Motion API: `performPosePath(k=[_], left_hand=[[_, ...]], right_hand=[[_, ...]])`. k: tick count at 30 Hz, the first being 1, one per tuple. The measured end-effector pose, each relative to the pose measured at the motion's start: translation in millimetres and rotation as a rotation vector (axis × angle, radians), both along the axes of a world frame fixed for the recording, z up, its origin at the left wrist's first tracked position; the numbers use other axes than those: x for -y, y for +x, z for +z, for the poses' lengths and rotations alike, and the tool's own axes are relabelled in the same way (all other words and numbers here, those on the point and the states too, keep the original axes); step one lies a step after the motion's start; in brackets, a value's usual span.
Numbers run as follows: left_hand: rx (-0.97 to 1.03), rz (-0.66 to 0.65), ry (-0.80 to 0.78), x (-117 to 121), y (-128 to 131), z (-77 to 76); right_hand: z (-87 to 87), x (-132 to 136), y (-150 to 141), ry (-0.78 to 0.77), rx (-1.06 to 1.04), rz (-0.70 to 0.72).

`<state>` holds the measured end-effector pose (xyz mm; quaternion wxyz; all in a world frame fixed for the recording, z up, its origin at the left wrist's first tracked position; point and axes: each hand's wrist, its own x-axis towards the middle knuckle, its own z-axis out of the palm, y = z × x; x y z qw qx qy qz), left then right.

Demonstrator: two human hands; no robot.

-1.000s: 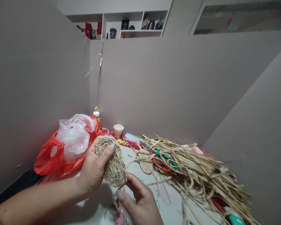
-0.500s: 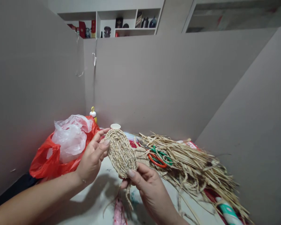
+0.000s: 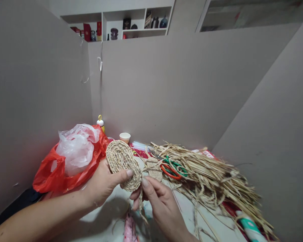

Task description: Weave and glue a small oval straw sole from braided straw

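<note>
My left hand [image 3: 104,185] grips an oval mat of braided straw [image 3: 122,163], thumb pressed on its front face near the lower edge. My right hand [image 3: 158,201] pinches the loose braid tail [image 3: 140,205] that hangs from the mat's bottom. Both hands are held above the white table [image 3: 108,222]. A smaller woven oval piece [image 3: 154,169] lies on the table just behind the hands.
A pile of loose dry straw [image 3: 212,181] covers the table's right side, with red and green scissors [image 3: 173,169] on it. A red plastic bag [image 3: 65,168] holding a white bag sits left. A paper cup [image 3: 125,137], a small bottle [image 3: 100,121] and a pink object [image 3: 130,230] are nearby. Grey partition walls enclose the table.
The mat passed between the hands and turned; my left thumb now presses its face again, and my right hand dropped from the mat's edge to pinch the hanging braid tail.
</note>
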<state>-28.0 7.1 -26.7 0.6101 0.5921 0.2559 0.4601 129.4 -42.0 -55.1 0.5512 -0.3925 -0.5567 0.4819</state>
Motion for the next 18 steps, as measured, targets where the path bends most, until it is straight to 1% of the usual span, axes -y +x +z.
performPosePath(k=[6, 11, 15, 18], left_hand=[[0.051, -0.023, -0.025, 3.0, -0.6, -2.7], [0.069, -0.004, -0.041, 3.1, 0.3, -5.0], [0.101, 0.052, -0.04, 1.6, 1.7, -4.6], [0.124, 0.105, -0.044, 1.7, 2.6, -3.8]], right_hand=[[-7.2, 2.9, -2.8, 0.03, 0.022, -0.033], [-11.2, 4.6, -3.0, 0.072, 0.068, -0.057], [-12.9, 6.7, -4.5, 0.108, 0.127, -0.046], [-13.6, 8.9, -8.3, 0.133, 0.189, -0.088]])
